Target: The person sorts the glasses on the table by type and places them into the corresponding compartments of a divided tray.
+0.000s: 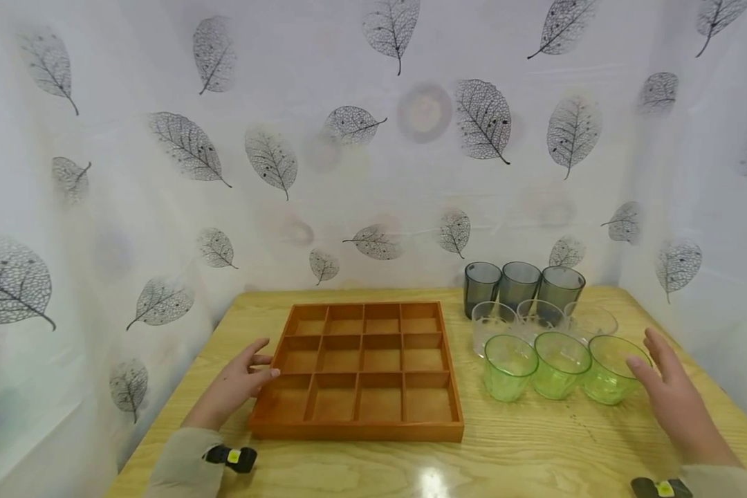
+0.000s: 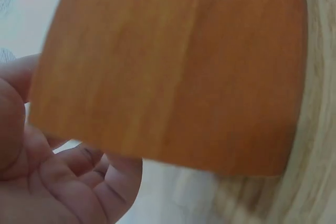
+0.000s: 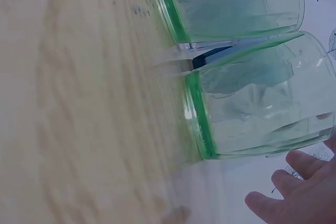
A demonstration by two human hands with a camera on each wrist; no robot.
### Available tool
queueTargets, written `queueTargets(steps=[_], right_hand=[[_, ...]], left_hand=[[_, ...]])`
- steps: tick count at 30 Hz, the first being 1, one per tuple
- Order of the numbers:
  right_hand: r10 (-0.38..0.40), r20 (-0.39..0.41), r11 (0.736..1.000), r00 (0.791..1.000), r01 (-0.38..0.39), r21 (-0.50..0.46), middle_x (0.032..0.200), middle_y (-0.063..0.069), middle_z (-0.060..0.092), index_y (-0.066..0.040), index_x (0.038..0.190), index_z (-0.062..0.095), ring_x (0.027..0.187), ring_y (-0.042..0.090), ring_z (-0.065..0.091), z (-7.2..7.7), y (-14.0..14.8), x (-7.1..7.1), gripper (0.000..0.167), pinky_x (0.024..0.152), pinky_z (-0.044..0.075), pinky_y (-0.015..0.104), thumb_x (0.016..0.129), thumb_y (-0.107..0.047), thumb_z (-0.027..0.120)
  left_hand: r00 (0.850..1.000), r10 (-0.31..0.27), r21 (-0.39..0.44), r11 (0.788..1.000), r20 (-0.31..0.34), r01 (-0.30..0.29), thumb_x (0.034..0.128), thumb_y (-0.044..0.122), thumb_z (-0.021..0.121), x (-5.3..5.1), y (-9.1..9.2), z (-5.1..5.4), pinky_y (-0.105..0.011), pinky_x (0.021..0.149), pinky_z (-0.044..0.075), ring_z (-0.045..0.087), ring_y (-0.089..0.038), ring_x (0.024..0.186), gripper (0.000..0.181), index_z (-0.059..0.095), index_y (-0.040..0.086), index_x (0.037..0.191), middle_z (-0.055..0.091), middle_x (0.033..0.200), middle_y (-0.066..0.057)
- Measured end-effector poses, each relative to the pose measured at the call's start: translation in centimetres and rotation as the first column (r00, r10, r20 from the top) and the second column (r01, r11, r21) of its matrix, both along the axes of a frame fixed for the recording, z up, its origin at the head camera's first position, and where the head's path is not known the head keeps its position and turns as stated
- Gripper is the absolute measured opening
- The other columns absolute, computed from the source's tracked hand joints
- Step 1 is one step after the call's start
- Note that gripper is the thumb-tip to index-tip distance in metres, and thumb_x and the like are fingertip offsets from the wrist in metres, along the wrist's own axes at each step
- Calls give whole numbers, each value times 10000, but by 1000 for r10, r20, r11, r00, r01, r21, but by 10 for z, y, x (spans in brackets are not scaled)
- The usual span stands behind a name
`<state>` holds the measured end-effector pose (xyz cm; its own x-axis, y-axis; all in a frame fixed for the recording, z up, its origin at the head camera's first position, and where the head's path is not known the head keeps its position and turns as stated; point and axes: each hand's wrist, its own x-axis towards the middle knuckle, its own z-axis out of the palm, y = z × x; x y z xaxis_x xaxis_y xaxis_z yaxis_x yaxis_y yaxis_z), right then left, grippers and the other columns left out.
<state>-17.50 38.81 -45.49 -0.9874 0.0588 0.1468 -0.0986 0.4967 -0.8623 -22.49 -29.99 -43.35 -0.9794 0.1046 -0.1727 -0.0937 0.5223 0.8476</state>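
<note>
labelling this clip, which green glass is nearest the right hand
The rightmost green glass in the head view, at the row's end beside the right hand; the other two green glasses stand farther left.

Tray (image 1: 356, 432) and glasses (image 1: 559, 380) on table (image 1: 510, 456)

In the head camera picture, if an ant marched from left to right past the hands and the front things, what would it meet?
Left hand → wooden tray → left green glass → middle green glass → right green glass → right hand.
</note>
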Motion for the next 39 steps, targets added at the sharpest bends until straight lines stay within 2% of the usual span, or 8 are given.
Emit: queueTargets(steps=[5, 8, 12, 16, 19, 23, 34, 39], right_hand=[[37, 11, 993, 999, -35, -111, 1651, 128, -195, -351, 1584, -183, 1467, 411, -187, -10, -1, 3, 676, 1137, -94, 587, 1121, -344, 310], [37, 8, 994, 999, -36, -106, 1665, 103, -164, -340, 1584, -191, 1491, 326, -150, -15, -1, 3, 687, 1174, -45, 355, 1122, -332, 317], [32, 36, 991, 999, -27, -133, 1646, 125, -219, -318, 1571, -235, 1476, 381, -174, -19, -1, 1, 750, 1178, -46, 441, 1116, -313, 361], [15, 55, 992, 998, -8, -123, 1627, 217, -210, -318, 1568, -244, 1436, 531, -117, -22, -1, 1, 799, 1159, 79, 256, 1108, -283, 409], [7, 41, 997, 999, -4, -83, 1627, 298, -69, -326, 1571, -236, 1469, 492, 43, -25, -2, 0, 828, 968, 243, 47, 1100, -252, 441], [0, 37, 998, 999, 2, -63, 1634, 291, 14, -338, 1558, -258, 1493, 335, 137, -28, -4, -3, 872, 909, 328, 47, 1090, -244, 472], [11, 126, 986, 992, 10, -165, 1644, 216, -136, -400, 1516, -313, 1499, 402, 26, -35, -2, -7, 986, 835, 372, 44, 1057, -267, 550], [33, 72, 987, 997, -21, -160, 1651, 238, -52, -365, 1543, -280, 1482, 104, 174, -35, -2, -9, 1001, 847, 392, 48, 1048, -203, 574]], left_hand=[[999, 1, 79, 997, 43, -4, 981, 268, 687, 1, -7, -10, -461, 932, 512, 553, -338, 1222, 791, 234, 105, 1608, 395, 1489, -259], [998, -2, 122, 992, 59, -5, 979, 254, 689, 1, -10, -16, -459, 971, 494, 564, -329, 1214, 773, 260, 67, 1595, 384, 1480, -281], [997, 9, 204, 979, 73, -24, 995, 183, 660, 0, -10, -23, -409, 963, 492, 556, -311, 1183, 719, 273, 4, 1574, 394, 1437, -284], [994, 43, 288, 955, 97, -69, 988, 108, 649, -3, -9, -28, -301, 901, 481, 519, -260, 1109, 685, 291, -19, 1558, 409, 1337, -226], [992, 59, 325, 941, 108, -92, 984, 94, 648, -4, -8, -31, -276, 868, 466, 498, -244, 1056, 677, 299, -22, 1553, 424, 1260, -184], [992, 55, 353, 931, 114, -92, 995, 83, 628, -4, -7, -33, -281, 865, 446, 482, -233, 1023, 667, 281, -39, 1552, 441, 1189, -149], [986, 49, 410, 905, 161, -112, 1019, 130, 600, 0, -8, -38, -336, 905, 492, 531, -245, 1097, 661, 250, -18, 1561, 432, 1258, -180], [989, 42, 395, 914, 141, -95, 1015, 160, 610, -2, -10, -41, -261, 918, 440, 481, -236, 1120, 663, 270, -24, 1554, 421, 1271, -180]])
